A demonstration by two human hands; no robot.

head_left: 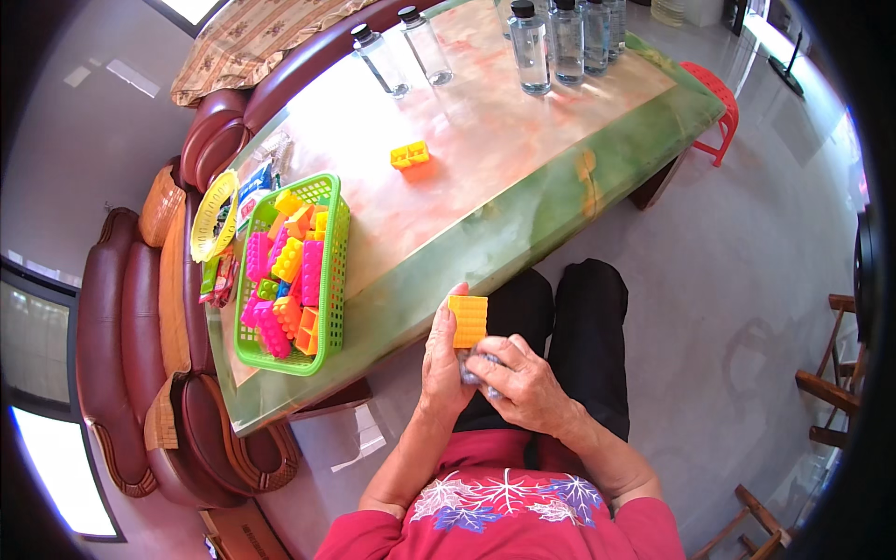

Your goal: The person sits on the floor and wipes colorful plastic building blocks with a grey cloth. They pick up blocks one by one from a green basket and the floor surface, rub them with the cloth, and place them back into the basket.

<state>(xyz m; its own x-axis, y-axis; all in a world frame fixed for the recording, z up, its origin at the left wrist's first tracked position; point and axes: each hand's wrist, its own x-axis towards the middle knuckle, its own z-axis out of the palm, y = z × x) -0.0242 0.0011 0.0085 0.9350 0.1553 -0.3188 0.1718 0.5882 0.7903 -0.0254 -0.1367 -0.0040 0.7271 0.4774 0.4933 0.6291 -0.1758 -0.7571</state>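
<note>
My left hand (441, 364) grips a yellow-orange toy building block (469, 321) upright over my lap, just off the table's near edge. Against its lower end, my right hand (521, 381) is closed on a small crumpled grey-blue cloth (473, 367), mostly hidden by the fingers. Left of my hands, a green plastic basket (337, 271) on the table holds several pink, orange, yellow, green and blue blocks (287, 260). Another yellow block (409, 155) lies alone on the tabletop, farther off.
The marble-patterned table (523, 219) has a green border. Clear bottles with black caps (530, 51) stand at its far side. A yellow basket (216, 217) and small packets (254, 191) sit beside the green basket. A red stool (717, 112) stands right; a maroon sofa (140, 327) lines the left.
</note>
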